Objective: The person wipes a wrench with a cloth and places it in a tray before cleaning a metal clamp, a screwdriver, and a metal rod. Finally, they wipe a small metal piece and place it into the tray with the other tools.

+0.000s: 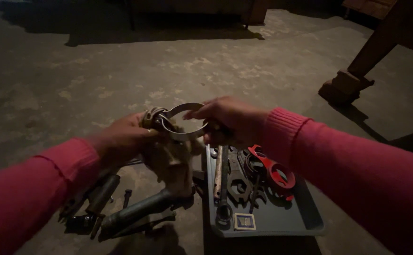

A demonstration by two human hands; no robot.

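Two hands met over a dim concrete floor, and we held a metal ring clamp between them. At the far left, dark tools lay on the floor: a cluster of small parts and a bolt, then a long dark cylindrical tool angled toward us. Above these, our left hand had its grip closed around a crumpled tan rag, pressed against the clamp's left side, with the cloth hanging down below. The clamp sat in mid-air, just above the tools and the tray's near corner. Our right hand pinched the clamp's right edge, fingers curled on the band. Below it lay a grey tray holding a long ring spanner, other dark wrenches and a red part. At the far right stood a wooden leg.
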